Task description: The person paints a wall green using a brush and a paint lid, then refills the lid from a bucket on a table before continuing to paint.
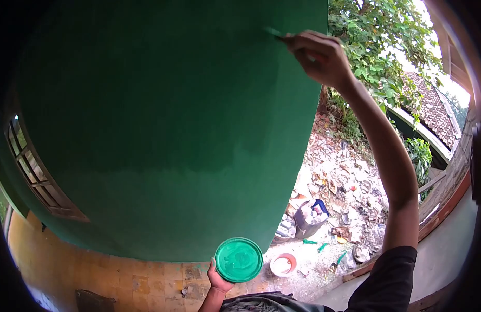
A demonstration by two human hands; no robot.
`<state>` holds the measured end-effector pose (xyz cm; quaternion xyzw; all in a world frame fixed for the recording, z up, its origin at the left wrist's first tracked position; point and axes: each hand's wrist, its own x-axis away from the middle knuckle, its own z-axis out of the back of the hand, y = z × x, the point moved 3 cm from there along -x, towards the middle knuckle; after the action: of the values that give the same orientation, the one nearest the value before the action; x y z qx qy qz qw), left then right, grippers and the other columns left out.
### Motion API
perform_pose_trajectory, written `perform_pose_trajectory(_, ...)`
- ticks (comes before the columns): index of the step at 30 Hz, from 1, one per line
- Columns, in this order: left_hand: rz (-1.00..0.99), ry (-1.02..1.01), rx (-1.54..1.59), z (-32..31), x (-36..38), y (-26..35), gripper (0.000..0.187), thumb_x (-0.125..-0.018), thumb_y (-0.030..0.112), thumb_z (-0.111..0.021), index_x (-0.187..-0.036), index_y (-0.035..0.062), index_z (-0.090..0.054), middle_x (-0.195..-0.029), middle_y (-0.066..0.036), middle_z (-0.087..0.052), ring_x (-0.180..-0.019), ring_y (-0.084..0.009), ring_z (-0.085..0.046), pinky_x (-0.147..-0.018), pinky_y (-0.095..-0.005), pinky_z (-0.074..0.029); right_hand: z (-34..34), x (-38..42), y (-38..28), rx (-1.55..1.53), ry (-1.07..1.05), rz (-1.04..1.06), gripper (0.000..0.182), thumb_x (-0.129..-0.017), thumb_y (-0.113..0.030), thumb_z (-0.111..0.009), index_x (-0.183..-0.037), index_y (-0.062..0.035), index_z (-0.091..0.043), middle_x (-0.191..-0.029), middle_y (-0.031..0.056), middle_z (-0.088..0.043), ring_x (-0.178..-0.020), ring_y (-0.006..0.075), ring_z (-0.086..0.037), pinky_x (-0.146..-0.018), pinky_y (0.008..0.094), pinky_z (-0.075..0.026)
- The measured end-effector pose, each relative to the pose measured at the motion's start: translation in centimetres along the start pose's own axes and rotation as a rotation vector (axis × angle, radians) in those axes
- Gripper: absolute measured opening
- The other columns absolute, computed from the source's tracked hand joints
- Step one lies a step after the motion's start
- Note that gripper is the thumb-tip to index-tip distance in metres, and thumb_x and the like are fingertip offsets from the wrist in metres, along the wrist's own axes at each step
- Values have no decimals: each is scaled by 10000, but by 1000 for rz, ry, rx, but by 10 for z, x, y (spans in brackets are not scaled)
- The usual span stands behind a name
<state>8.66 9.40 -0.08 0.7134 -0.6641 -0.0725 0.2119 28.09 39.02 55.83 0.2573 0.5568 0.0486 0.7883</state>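
Note:
My right hand is raised at the upper right, its fingers closed on a paintbrush whose green-tipped bristles are at the green wall. Darker green covers the wall's upper and middle part, with a lighter band below it. Low in the view, my left hand holds a round container of green paint by its left and lower edge. Green paint coats the container's inside and rim.
A pink-rimmed bucket stands on the ground right of the paint container. Behind it are a dark bin full of items and scattered litter. A framed window is at left, a tiled yellowish wall below, trees at right.

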Motion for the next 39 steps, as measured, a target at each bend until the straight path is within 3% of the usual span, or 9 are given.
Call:
perform_pose_trajectory(4, 26, -47, 31, -1, -1, 1, 844, -984, 677, -479, -1569, 75, -390, -1574, -196, -446, -1423, -415, -455, -1159, -625, -386, -10, 31, -20, -62, -372, -19, 149, -829, 69, -660, -877, -72, -669, -805, 56, -675, -641, 137, -651, -581, 293, -515)
perform_pose_trajectory(6, 12, -64, 26, -4, -4, 1, 846, -984, 676, -482, -1570, 73, -387, -1575, -198, -443, -1423, -415, -454, -1158, -625, -386, -8, 29, -18, -502, -432, -396, 135, -825, 85, -646, -866, -42, -663, -807, 51, -687, -659, 122, -660, -564, 305, -499)
perform_pose_trajectory(11, 26, -82, 32, -5, -6, 2, 851, -982, 674, -493, -1572, 71, -382, -1580, -199, -435, -1425, -416, -450, -1158, -627, -384, 10, 5, 16, -94, -217, -98, 140, -823, 70, -672, -910, -38, -682, -921, 84, -736, -836, 219, -749, -764, 323, -626)
perform_pose_trajectory(14, 32, -70, 27, -1, -3, 0, 853, -981, 673, -496, -1574, 71, -380, -1584, -200, -431, -1427, -416, -446, -1162, -626, -379, 16, 1, 14, 73, 22, 116, 176, -808, 53, -680, -942, -61, -689, -969, 78, -741, -850, 265, -745, -757, 356, -627)
perform_pose_trajectory(18, 31, -61, 32, -2, -6, -1, 854, -981, 670, -498, -1574, 67, -378, -1587, -202, -428, -1432, -416, -442, -1169, -625, -373, -20, 60, -20, 55, -136, 191, 240, -723, 65, -595, -885, -96, -668, -818, 59, -661, -666, 267, -652, -578, 385, -553)
perform_pose_trajectory(21, 34, -72, 38, -3, -5, -4, 857, -981, 671, -497, -1575, 65, -377, -1587, -204, -428, -1433, -416, -443, -1170, -625, -371, -18, 82, -45, -269, -490, -247, 164, -748, 53, -574, -824, -73, -646, -711, 46, -638, -573, 210, -634, -523, 359, -515)
perform_pose_trajectory(24, 31, -78, 31, -4, -4, 1, 852, -987, 668, -485, -1579, 65, -371, -1592, -209, -421, -1439, -420, -436, -1177, -627, -363, -21, 93, -43, -457, -483, -308, 130, -790, 48, -592, -815, -65, -650, -730, 44, -667, -597, 178, -656, -520, 328, -518)
perform_pose_trajectory(30, 44, -72, 51, -4, -8, -1, 848, -989, 668, -484, -1578, 68, -375, -1590, -207, -424, -1438, -419, -438, -1177, -627, -362, 17, 34, -1, 71, -92, 21, 138, -871, 62, -702, -945, -54, -716, -1071, 136, -771, -945, 255, -776, -690, 307, -645)
perform_pose_trajectory(39, 15, -78, 51, -7, -9, -1, 840, -991, 664, -487, -1578, 72, -376, -1583, -198, -436, -1431, -410, -448, -1171, -615, -375, -42, 144, -83, -334, -302, -279, 140, -786, 57, -608, -830, -67, -657, -717, 52, -628, -555, 219, -604, -512, 349, -517)
